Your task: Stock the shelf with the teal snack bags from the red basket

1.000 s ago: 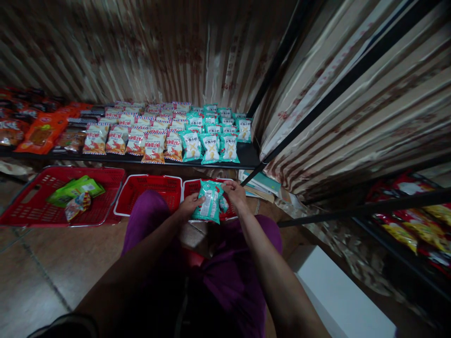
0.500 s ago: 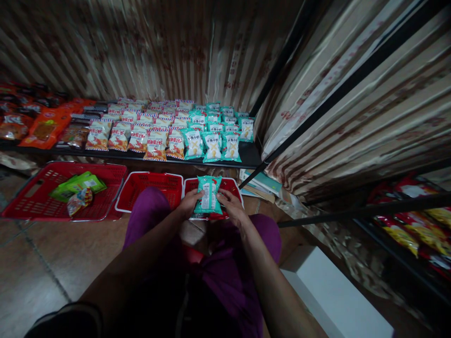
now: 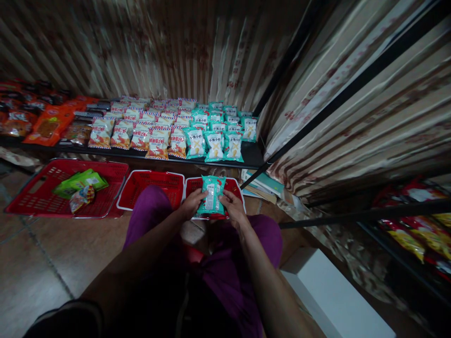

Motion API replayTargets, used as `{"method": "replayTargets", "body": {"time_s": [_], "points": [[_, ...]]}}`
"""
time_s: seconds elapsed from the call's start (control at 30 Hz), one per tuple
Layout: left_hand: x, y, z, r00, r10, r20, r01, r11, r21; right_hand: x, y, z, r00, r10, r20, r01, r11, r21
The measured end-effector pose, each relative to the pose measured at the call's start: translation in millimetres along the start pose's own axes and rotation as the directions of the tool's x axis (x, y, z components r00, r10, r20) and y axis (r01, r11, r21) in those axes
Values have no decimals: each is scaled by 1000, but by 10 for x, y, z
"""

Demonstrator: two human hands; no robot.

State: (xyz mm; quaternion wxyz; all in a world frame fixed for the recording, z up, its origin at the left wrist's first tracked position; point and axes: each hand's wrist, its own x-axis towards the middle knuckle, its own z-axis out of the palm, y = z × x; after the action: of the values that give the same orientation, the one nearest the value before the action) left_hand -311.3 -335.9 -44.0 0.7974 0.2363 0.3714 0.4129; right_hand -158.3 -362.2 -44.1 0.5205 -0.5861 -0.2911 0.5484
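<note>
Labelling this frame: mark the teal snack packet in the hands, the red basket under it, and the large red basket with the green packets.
teal snack packet (image 3: 210, 195), head view, middle of its front.
red basket (image 3: 235, 186), head view, bare right rim.
large red basket (image 3: 38, 203), head view, bare mesh floor.

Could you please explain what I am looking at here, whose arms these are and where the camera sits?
The camera is worn on a person's head and looks down and forward, so the two bare arms are that person's own. The left hand and right hand hold one teal snack packet between them, above a small red basket. Beside it stand an empty-looking red basket and a bigger red basket with green packets in it. Behind runs a low black shelf with rows of teal packets and red-and-white packets. A white box lies at the right.
</note>
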Motion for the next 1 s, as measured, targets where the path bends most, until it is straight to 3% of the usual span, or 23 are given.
{"method": "replayTargets", "body": {"time_s": [0.1,0.2,0.27,0.37,0.43,0.53,0.77,1.0], "points": [[19,-24,-1,1000,6,-21,-6,1000,-4,0,50,15,999,-45,-23,44,997,-66],[50,-56,-20,999,13,-45,-13,1000,2,-8,87,15,984,-176,-41,166,968,-189],[58,-71,-32,998,19,-61,-19,1000,5,-14,96,-1,944,-329,-34,299,891,-342],[48,-77,-36,997,22,-75,-21,1000,8,-29,84,-30,846,-531,38,459,690,-560],[37,-72,-27,997,17,-77,-17,1000,10,-46,65,-33,799,-593,97,517,595,-615],[42,-66,-11,997,8,-82,-6,1000,14,-80,30,-10,767,-625,142,560,545,-624],[168,-82,-64,992,-19,-127,23,999,35,-130,-22,27,769,-616,171,581,563,-588],[216,-14,-74,987,-22,-160,27,999,32,-177,-25,28,824,-530,202,531,599,-600]]}}
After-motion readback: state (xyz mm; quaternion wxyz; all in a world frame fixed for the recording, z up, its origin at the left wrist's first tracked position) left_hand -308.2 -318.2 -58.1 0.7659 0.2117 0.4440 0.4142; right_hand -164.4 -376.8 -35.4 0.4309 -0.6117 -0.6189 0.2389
